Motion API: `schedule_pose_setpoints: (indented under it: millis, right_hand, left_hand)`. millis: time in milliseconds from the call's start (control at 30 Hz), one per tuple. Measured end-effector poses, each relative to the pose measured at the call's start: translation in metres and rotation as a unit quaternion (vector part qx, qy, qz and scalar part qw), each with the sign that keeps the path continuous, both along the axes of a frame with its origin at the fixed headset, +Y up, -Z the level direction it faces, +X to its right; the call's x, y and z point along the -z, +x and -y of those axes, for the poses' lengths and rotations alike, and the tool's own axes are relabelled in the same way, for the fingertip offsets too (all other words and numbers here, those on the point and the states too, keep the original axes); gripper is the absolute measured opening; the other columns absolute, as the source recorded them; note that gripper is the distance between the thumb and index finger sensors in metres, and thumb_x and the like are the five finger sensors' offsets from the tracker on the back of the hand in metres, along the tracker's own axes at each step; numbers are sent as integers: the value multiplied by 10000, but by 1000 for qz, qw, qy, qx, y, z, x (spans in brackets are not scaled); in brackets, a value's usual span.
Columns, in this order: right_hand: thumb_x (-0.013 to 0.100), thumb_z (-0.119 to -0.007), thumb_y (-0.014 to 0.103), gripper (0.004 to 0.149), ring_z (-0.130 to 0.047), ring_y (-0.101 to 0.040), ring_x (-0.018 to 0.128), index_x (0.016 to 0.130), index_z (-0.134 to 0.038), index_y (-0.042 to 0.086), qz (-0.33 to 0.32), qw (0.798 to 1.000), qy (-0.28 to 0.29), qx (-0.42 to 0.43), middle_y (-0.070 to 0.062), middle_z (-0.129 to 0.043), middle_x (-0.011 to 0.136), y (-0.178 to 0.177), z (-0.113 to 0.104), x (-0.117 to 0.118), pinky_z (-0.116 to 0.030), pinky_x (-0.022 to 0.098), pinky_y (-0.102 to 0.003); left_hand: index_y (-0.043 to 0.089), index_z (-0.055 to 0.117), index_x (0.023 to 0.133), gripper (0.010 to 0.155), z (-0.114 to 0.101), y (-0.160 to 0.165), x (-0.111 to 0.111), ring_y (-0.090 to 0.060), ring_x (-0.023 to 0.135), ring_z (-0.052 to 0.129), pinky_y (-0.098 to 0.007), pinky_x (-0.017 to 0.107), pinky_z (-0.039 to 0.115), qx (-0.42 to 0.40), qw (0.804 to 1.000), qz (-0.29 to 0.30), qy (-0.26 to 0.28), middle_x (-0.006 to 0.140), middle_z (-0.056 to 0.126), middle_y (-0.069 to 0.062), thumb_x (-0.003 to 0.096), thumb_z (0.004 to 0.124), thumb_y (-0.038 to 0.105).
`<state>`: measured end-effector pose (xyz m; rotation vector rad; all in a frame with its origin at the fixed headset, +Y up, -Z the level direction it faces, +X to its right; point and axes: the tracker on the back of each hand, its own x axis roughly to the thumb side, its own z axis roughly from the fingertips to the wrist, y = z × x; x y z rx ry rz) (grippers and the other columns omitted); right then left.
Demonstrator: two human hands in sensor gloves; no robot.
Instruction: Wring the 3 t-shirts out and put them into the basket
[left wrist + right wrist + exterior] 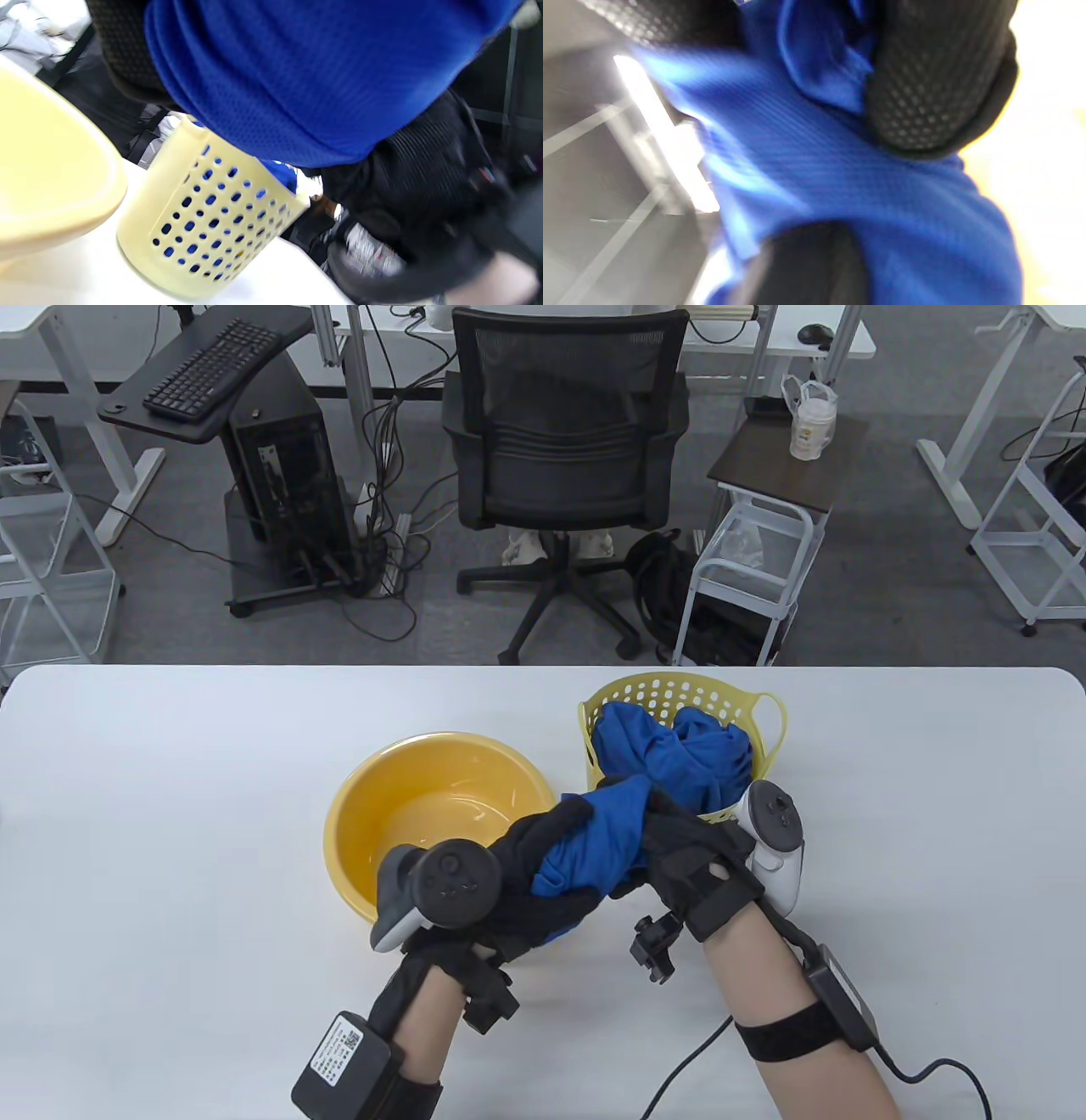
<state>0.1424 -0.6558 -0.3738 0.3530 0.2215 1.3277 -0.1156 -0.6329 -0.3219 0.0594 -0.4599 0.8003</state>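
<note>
A bunched blue t-shirt (594, 840) is held above the table between the orange basin (424, 797) and the pale yellow basket (679, 691). My left hand (543, 865) grips its left end and my right hand (679, 840) grips its right end. More blue cloth (679, 755) fills the basket. The left wrist view shows the blue t-shirt (305, 72) close up over the perforated basket (203, 212) and the basin's rim (55, 178). In the right wrist view the blue t-shirt (840, 182) fills the frame, with gloved fingers (937, 76) curled round it.
The white table (170, 814) stretches wide on both sides of the basin and basket. Beyond its far edge stand an office chair (564, 449), a computer tower (284, 466) and a small cart (764, 551).
</note>
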Motion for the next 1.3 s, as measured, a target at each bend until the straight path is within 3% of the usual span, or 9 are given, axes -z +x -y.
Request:
schedule_pose_setpoints:
  millis: [133,233,300,433,467,767,933,1133,1300]
  right_hand:
    - [602,-805,152,622,-704,-778,704,1131,-478,149,-37,989,114,91,-423,-350,1116,-10,-20,-9,-717,488,-714]
    - [557,-811,78,578,-743,-676,744,1085,-602,183,24,947,311,-70,-266,-441,1157,-15,-40,-24,-736,470,-669]
    - [543,-853,113,693,-663,-667,809,1108,-470,229,63,867,435,-235,-193,-337,1187,-24,-47,-38,-696,516,-672]
    - [472,-932,387,1106,-304,-606,1007,1014,16,213,198,549,604,-543,-141,-34,1138,-49,-39,-59,-468,651,-764]
    - [451,-929,448,1162,-313,-620,992,985,64,165,230,505,629,-545,-175,-30,1122,-48,-36,-60,-480,638,-763]
    - [339,-985,535,1191,-251,-599,993,1006,-37,261,220,425,717,-508,-120,-127,1134,-50,-29,-71,-412,621,-790]
    - [334,-1007,504,1074,-468,-485,1035,1043,-236,265,150,448,728,-497,-36,-566,1095,-59,-26,-74,-424,594,-803]
    - [345,-1062,356,1024,-956,-428,604,1040,-311,310,88,540,677,-492,-177,-687,993,-65,-31,-72,-879,459,-609]
    - [361,-1062,326,876,-971,-410,494,1030,-499,267,143,536,638,-534,-176,-815,841,-61,-41,-72,-923,328,-526]
  left_hand:
    - [493,336,1162,827,16,-35,14,-424,817,920,-522,491,898,-211,973,0,-94,1148,689,-174,565,894,628]
    - [470,313,1171,828,21,-42,15,-430,813,916,-519,488,900,-311,939,23,-145,1150,679,-182,587,878,629]
    - [462,294,1175,831,23,-39,15,-426,815,917,-508,487,908,-343,922,48,-174,1161,666,-194,596,861,641]
    - [465,240,1183,838,22,-16,11,-428,810,909,-490,485,905,-369,874,179,-261,1206,588,-231,622,831,660]
    - [469,237,1184,839,23,-13,10,-431,788,913,-480,472,902,-362,872,182,-275,1214,565,-245,623,830,664]
    - [469,321,1187,825,20,-1,10,-438,733,945,-486,425,915,-112,938,156,-287,1105,695,-298,602,873,654]
    - [405,426,1182,844,12,-3,9,-484,726,964,-557,417,916,-49,948,151,-277,1070,761,-302,547,947,599]
    - [212,431,1219,964,15,-8,10,-503,718,980,-580,401,924,-59,941,158,-293,1061,776,-319,520,973,598]
    - [113,202,1190,1098,13,-7,8,-484,787,909,-553,466,883,-92,945,147,-277,1111,667,-296,556,903,673]
